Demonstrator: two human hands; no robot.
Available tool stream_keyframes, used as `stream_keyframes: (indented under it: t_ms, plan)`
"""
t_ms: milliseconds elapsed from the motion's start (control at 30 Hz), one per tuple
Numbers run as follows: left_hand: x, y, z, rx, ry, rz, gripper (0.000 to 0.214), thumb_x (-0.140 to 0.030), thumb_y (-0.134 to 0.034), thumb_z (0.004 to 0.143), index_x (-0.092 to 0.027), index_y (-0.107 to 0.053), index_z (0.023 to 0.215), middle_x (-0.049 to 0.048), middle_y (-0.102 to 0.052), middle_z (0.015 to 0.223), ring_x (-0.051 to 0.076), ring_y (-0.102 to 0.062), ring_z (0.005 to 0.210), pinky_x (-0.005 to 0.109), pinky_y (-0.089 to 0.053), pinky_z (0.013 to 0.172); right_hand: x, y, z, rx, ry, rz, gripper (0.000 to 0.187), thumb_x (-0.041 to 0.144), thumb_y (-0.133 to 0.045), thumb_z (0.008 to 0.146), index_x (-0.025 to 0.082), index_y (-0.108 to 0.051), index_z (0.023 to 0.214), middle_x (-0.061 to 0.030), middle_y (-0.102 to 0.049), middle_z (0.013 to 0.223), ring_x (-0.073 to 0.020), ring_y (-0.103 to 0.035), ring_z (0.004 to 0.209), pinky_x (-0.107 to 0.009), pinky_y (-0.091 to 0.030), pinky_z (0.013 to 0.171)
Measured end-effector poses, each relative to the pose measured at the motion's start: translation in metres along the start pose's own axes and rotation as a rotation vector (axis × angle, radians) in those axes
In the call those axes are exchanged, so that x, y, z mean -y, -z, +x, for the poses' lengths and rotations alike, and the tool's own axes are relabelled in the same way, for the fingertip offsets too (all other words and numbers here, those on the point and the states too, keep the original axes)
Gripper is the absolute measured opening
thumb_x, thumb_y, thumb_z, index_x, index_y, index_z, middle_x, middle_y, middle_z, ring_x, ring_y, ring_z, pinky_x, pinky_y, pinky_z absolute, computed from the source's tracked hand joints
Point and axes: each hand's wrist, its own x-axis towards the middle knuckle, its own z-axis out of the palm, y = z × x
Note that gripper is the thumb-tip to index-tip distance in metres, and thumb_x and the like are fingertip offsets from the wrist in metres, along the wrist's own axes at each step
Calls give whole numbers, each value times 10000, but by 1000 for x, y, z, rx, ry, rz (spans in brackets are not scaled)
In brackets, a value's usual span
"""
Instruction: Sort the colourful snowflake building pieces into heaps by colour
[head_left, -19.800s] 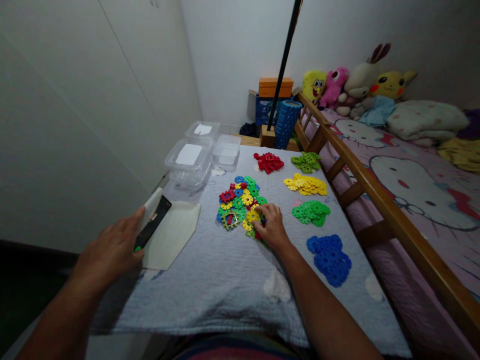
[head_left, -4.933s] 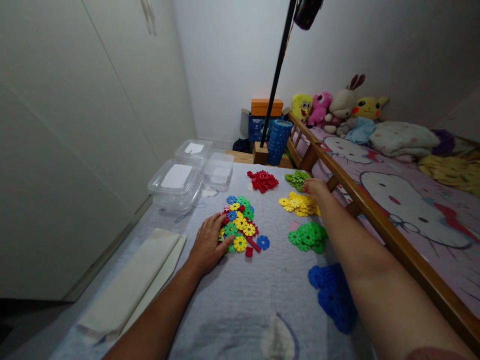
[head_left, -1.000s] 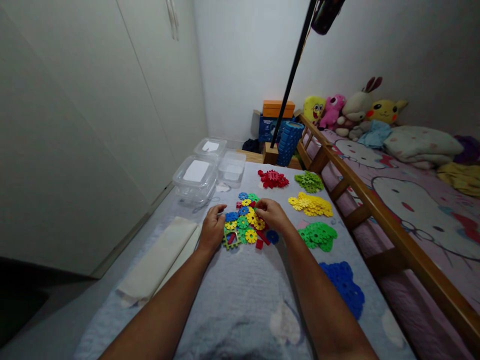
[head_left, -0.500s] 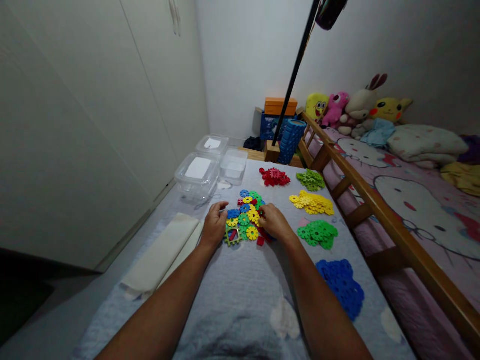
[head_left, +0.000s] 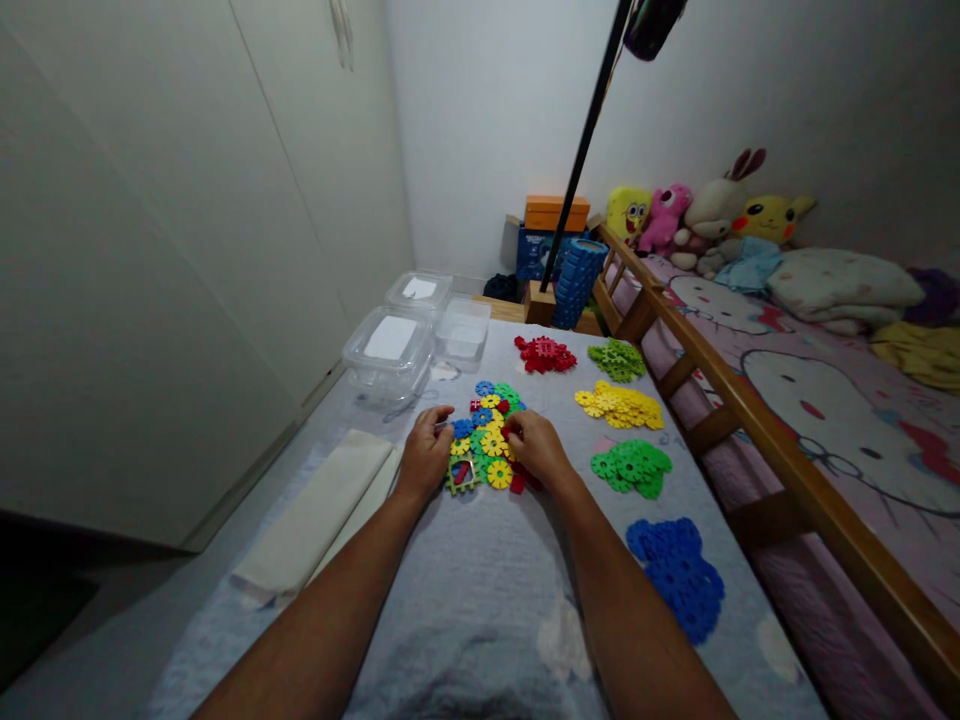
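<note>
A mixed pile of plastic snowflake-shaped building discs (head_left: pixel 493 442) in yellow, blue, green and red lies on the cloth between my hands. At its left edge rests my left hand (head_left: pixel 426 452), fingers loosely bent and apart, with nothing visible in them. My right hand (head_left: pixel 537 447) reaches over the pile's right side, fingertips pinched together. A bit of red shows by those fingertips, but whether they grip a piece is hidden. A green square frame piece (head_left: pixel 461 473) lies at the pile's near left corner.
Single-colour piles line the right: red (head_left: pixel 546 353), light green (head_left: pixel 616 360), yellow (head_left: pixel 619 406), green (head_left: pixel 631 467) and blue (head_left: pixel 679 577). Clear plastic boxes (head_left: pixel 390 350) stand at the far left. Folded cloth (head_left: pixel 319 515) lies nearer. A wooden bed rail (head_left: pixel 720 430) borders the right.
My right hand has moved slightly left over the mixed pile. My left hand stays beside it, nearly still. The whole view has shifted a little.
</note>
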Motion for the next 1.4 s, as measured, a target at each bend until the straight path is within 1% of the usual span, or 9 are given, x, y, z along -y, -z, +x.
stream_keyframes:
  t_ms: [200, 333, 433, 533, 700, 1067, 1167, 1267, 1400]
  plan:
    - [2, 0, 0, 7, 0, 3, 308, -284, -507, 854, -181, -633, 1116, 88, -641, 1149, 224, -621, 1095, 394, -500, 985, -15, 13, 8, -116, -17, 145, 137, 138, -573, 736, 194, -688, 787, -23, -663, 819, -153, -570, 736, -262, -417, 717]
    - [2, -1, 0, 19, -5, 11, 314, -287, -505, 859, -182, -630, 1127, 91, -636, 1164, 228, -615, 1116, 398, -498, 991, -37, 27, 37, -295, -139, 281, 147, 223, -554, 749, 186, -686, 802, -21, -684, 784, -158, -585, 692, -269, -440, 692]
    - [1, -1, -1, 17, -4, 13, 316, -292, -510, 860, -184, -630, 1131, 90, -635, 1169, 226, -623, 1098, 400, -501, 989, -55, 33, 67, -431, -297, 218, 169, 205, -548, 727, 186, -694, 809, -42, -710, 804, -185, -621, 761, -282, -452, 742]
    - [1, -1, -1, 20, 1, 15, 319, -298, -523, 854, -182, -632, 1130, 94, -639, 1163, 230, -628, 1088, 406, -508, 979, -69, 33, 94, -487, -462, 116, 205, 148, -547, 695, 193, -710, 812, -69, -731, 853, -209, -641, 829, -290, -456, 792]
    - [0, 0, -1, 35, -17, 16, 311, -298, -542, 843, -184, -633, 1118, 94, -638, 1165, 230, -637, 1068, 409, -521, 965, -86, 22, 113, -534, -568, 51, 263, 94, -538, 682, 198, -725, 835, -93, -740, 877, -225, -653, 858, -298, -460, 825]
    - [-2, 0, -2, 36, -22, 18, 302, -295, -546, 839, -188, -630, 1108, 92, -638, 1158, 228, -640, 1059, 416, -528, 962, -83, 10, 91, -514, -420, 242, 304, 158, -489, 695, 168, -718, 895, -78, -738, 928, -205, -649, 887, -305, -483, 863]
    - [-2, 0, -2, 33, -21, 10, 303, -288, -551, 841, -187, -631, 1114, 94, -637, 1162, 229, -636, 1074, 412, -522, 973, -69, 9, 74, -354, -262, 354, 268, 203, -530, 713, 174, -710, 910, -42, -712, 871, -185, -634, 825, -305, -499, 814]
    - [-2, -1, -2, 32, -18, 4, 299, -280, -556, 838, -187, -633, 1112, 95, -637, 1164, 231, -634, 1080, 413, -521, 974, -47, 6, 58, -145, -74, 381, 330, 196, -590, 717, 179, -714, 1022, -36, -690, 947, -159, -612, 802, -290, -503, 780]
    - [-2, -1, -1, 27, -24, 16, 296, -279, -554, 837, -189, -634, 1107, 93, -640, 1158, 232, -630, 1086, 416, -521, 969, -22, 2, 47, -81, 56, 184, 348, 113, -644, 704, 210, -730, 1027, -34, -651, 989, -171, -591, 914, -312, -468, 898]
